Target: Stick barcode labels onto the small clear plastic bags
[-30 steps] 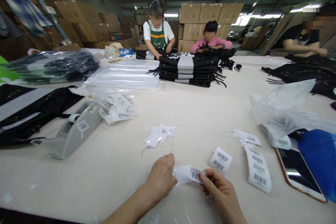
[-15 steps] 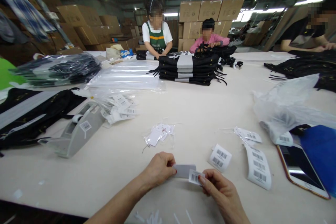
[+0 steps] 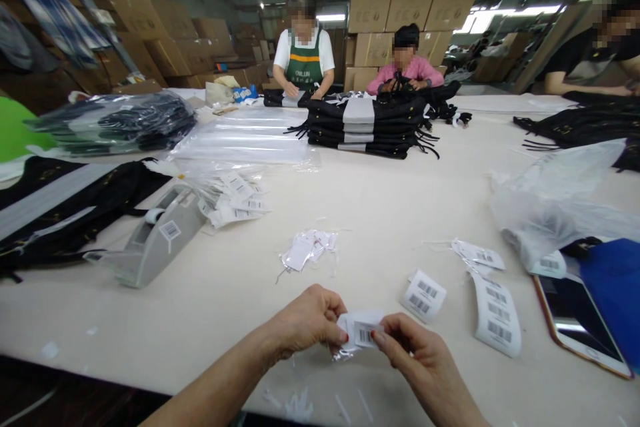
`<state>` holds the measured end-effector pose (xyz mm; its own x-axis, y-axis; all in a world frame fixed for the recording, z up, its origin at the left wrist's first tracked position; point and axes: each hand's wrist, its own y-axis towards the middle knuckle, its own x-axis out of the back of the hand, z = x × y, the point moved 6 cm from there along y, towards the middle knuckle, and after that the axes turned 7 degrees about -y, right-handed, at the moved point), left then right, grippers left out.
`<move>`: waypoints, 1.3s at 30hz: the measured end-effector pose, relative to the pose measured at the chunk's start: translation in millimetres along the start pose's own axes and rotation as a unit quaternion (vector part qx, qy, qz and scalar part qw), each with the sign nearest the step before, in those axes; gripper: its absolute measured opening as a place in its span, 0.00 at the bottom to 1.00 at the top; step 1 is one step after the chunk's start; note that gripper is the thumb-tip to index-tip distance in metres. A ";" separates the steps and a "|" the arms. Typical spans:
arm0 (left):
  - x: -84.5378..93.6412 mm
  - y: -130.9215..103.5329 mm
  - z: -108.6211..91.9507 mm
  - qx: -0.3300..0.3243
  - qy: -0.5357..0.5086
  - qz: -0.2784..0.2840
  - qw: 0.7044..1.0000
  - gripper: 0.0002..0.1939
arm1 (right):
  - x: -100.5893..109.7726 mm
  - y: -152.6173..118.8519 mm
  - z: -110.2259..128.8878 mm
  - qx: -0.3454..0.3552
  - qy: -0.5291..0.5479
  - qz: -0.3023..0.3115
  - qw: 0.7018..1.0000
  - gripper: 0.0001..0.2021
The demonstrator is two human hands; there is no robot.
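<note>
Near the front edge of the table, my left hand (image 3: 317, 321) pinches a white tag (image 3: 349, 327) between thumb and fingers. My right hand (image 3: 413, 350) holds a small barcode label (image 3: 365, 334) by its right side, and the label lies over the tag. Beyond my hands is a small pile of white tags (image 3: 306, 250). To the right of my right hand sits a short strip of barcode labels (image 3: 424, 296), with a longer curled strip (image 3: 497, 315) beside it. More tags (image 3: 479, 255) lie behind these strips.
A grey tape dispenser (image 3: 163, 240), barcode tags (image 3: 235, 200) and black garments (image 3: 75, 207) are at left. A phone (image 3: 583, 323) and plastic bag (image 3: 565, 193) are at right. Two people work behind a black stack (image 3: 363, 127); another person (image 3: 590, 53) is at far right.
My left hand has turned the tag, which now shows a white face and clear plastic below. The label in my right hand has moved onto it. The whole view has shifted slightly.
</note>
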<state>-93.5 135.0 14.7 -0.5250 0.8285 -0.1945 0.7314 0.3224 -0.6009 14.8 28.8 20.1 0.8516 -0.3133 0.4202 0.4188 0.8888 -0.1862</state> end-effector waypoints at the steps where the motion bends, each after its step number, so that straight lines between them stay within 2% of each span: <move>1: -0.1 -0.2 0.2 -0.001 -0.001 0.002 1.000 0.09 | -0.6 0.6 -0.3 -0.003 0.003 0.004 1.000 0.15; 8: -0.9 -0.5 1.8 0.003 -0.018 0.015 1.000 0.10 | -3.3 4.9 -3.6 -0.003 0.012 0.008 1.000 0.14; 23: -0.1 1.9 4.7 -0.004 -0.004 0.017 1.000 0.08 | -7.2 5.8 -5.8 0.000 -0.041 -0.001 0.999 0.14; 39: -0.6 5.2 19.7 0.008 -0.024 0.033 0.999 0.09 | -15.8 -0.4 -15.5 -0.027 -0.107 -0.027 0.994 0.12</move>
<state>-98.0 127.2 -3.6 -0.4959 0.8248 -0.2716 0.7585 0.2592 -0.5978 6.1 28.3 -0.3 0.7437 -0.2756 0.6091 0.4827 0.8517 -0.2040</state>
